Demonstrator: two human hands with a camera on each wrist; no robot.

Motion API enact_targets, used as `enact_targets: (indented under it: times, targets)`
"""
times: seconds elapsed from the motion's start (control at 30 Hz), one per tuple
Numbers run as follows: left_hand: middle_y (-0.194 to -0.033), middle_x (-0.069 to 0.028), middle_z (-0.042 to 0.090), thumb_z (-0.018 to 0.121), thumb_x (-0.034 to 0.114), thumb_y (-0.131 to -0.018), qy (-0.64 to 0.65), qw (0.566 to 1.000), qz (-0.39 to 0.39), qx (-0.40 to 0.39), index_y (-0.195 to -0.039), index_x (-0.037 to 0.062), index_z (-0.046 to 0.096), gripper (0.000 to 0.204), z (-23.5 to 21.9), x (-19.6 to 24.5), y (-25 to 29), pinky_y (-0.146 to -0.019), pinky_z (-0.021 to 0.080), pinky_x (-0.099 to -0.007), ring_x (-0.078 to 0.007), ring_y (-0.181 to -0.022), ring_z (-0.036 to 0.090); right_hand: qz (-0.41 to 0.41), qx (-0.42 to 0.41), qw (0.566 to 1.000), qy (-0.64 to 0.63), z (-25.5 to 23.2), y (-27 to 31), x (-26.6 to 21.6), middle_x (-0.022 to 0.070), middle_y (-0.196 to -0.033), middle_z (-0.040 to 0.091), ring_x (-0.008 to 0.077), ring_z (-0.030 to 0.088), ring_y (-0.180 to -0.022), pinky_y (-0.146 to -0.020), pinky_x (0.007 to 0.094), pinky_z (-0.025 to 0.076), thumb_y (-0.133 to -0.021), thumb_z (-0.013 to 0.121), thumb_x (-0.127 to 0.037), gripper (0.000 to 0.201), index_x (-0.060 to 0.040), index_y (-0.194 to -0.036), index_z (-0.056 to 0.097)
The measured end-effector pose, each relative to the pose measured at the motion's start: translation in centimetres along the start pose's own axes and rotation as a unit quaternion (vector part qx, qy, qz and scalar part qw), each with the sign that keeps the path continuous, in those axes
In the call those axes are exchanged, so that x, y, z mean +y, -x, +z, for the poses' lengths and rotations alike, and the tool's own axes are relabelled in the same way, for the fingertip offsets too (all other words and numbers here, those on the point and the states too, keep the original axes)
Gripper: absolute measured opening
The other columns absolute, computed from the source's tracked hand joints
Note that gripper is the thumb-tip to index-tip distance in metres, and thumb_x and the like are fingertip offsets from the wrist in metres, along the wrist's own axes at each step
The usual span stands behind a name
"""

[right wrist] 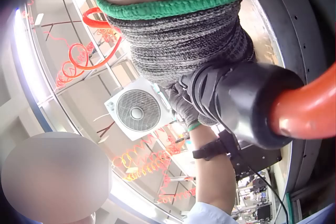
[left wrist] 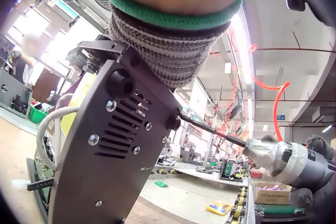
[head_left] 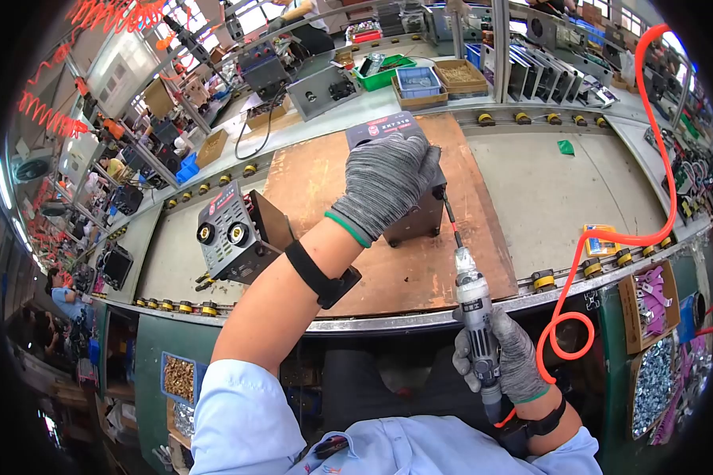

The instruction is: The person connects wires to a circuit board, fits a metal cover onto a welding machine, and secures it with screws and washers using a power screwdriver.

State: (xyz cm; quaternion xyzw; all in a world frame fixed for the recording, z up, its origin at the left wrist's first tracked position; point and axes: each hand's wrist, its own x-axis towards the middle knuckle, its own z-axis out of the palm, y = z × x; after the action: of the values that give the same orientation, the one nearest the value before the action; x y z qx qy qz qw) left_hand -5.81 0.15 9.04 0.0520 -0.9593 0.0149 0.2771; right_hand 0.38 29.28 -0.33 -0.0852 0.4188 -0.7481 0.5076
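My left hand [head_left: 388, 178], in a grey knit glove with a green cuff, grips a dark metal welder case [head_left: 417, 226] marked ZX7315 on the wooden board. In the left wrist view, the case's panel [left wrist: 118, 145] shows slots, several screws and black rubber feet. My right hand [head_left: 519, 356], gloved alike, holds a grey air screwdriver [head_left: 477, 324] wrapped in whitish tape. The screwdriver's long bit [left wrist: 212, 131] reaches up to the rubber foot [left wrist: 173, 122] at the panel's edge. In the right wrist view, the screwdriver's black rear end [right wrist: 257, 106] joins an orange hose.
A second welder case [head_left: 238, 233] with two round sockets stands left on the brown board [head_left: 356, 285]. The orange hose [head_left: 665, 158] loops down at the right. Bins of brass parts [head_left: 179, 378] and silver screws [head_left: 652, 388] flank me. Yellow rollers [head_left: 543, 279] line the bench edge.
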Motion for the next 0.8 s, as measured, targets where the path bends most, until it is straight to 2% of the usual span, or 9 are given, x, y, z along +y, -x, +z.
enact_targets:
  times: [0.07, 0.23, 0.3, 0.4, 0.43, 0.5, 0.8]
  targets:
    - [-0.071, -0.0126, 0.069, 0.056, 0.041, -0.101, -0.024, 0.999, -0.013, -0.03, -0.083, 0.0146, 0.072, 0.035, -0.5, 0.1, -0.6, -0.055, 0.054, -0.0461, -0.0325, -0.063, 0.069, 0.007, -0.005, 1.0, -0.006, -0.2, -0.4, -0.3, 0.0094, -0.084, 0.069, 0.0158, 0.069, -0.066, -0.049, 0.0271, 0.057, -0.091, 0.062, -0.069, 0.072, -0.0035, -0.12, 0.06]
    - [-0.072, -0.0124, 0.069, 0.056, 0.04, -0.101, -0.006, 1.0, 0.002, -0.015, -0.088, 0.0148, 0.071, 0.032, 0.3, -0.6, -0.6, -0.057, 0.055, -0.046, -0.0327, -0.065, 0.07, 0.009, -0.002, 1.0, -0.015, 0.3, -0.1, -0.4, 0.0093, -0.087, 0.069, 0.0166, 0.069, -0.07, -0.05, 0.0276, 0.058, -0.092, 0.062, -0.067, 0.076, -0.0028, -0.132, 0.055]
    - [-0.072, -0.0124, 0.069, 0.056, 0.039, -0.101, -0.009, 1.0, 0.0, -0.021, -0.09, 0.0147, 0.071, 0.031, 0.2, -0.6, -0.6, -0.057, 0.056, -0.046, -0.0327, -0.065, 0.07, -0.005, -0.016, 0.999, -0.04, 0.4, 0.0, -0.2, 0.0142, -0.087, 0.069, 0.0248, 0.068, -0.071, -0.045, 0.031, 0.058, -0.097, 0.059, -0.06, 0.073, 0.0021, -0.134, 0.053]
    - [-0.074, -0.0123, 0.07, 0.056, 0.038, -0.101, -0.003, 0.999, -0.003, -0.032, -0.091, 0.0141, 0.07, 0.03, 0.0, -0.5, -0.6, -0.058, 0.056, -0.0461, -0.0324, -0.066, 0.07, -0.011, -0.025, 0.999, -0.037, 0.4, 0.1, 0.0, 0.0155, -0.088, 0.068, 0.0259, 0.069, -0.072, -0.045, 0.0314, 0.058, -0.097, 0.06, -0.059, 0.072, 0.0015, -0.134, 0.053]
    - [-0.074, -0.0123, 0.07, 0.056, 0.038, -0.101, -0.003, 1.0, -0.003, -0.028, -0.092, 0.0138, 0.07, 0.03, 0.0, -0.5, -0.6, -0.059, 0.056, -0.0461, -0.0324, -0.067, 0.07, -0.012, -0.025, 0.999, -0.037, 0.5, 0.1, 0.0, 0.0155, -0.088, 0.068, 0.0259, 0.069, -0.072, -0.045, 0.0314, 0.058, -0.097, 0.06, -0.059, 0.072, 0.0015, -0.134, 0.053]
    - [-0.075, -0.0122, 0.07, 0.056, 0.038, -0.101, -0.002, 1.0, -0.004, -0.023, -0.092, 0.0136, 0.07, 0.03, 0.1, -0.6, -0.6, -0.059, 0.057, -0.0461, -0.0324, -0.067, 0.071, 0.005, -0.027, 0.999, -0.025, 0.6, 0.1, -0.2, 0.0097, -0.089, 0.068, 0.0175, 0.069, -0.072, -0.05, 0.0282, 0.058, -0.095, 0.06, -0.064, 0.073, -0.0025, -0.134, 0.054]
    - [-0.073, -0.0132, 0.07, 0.056, 0.039, -0.101, -0.01, 1.0, -0.004, -0.026, -0.092, 0.0136, 0.071, 0.031, 0.1, -0.5, -0.7, -0.059, 0.056, -0.0461, -0.0327, -0.066, 0.071, 0.019, -0.017, 0.999, -0.037, 0.7, -0.2, -0.4, 0.01, -0.086, 0.068, 0.0189, 0.069, -0.071, -0.049, 0.0284, 0.058, -0.095, 0.059, -0.065, 0.074, -0.0014, -0.133, 0.055]
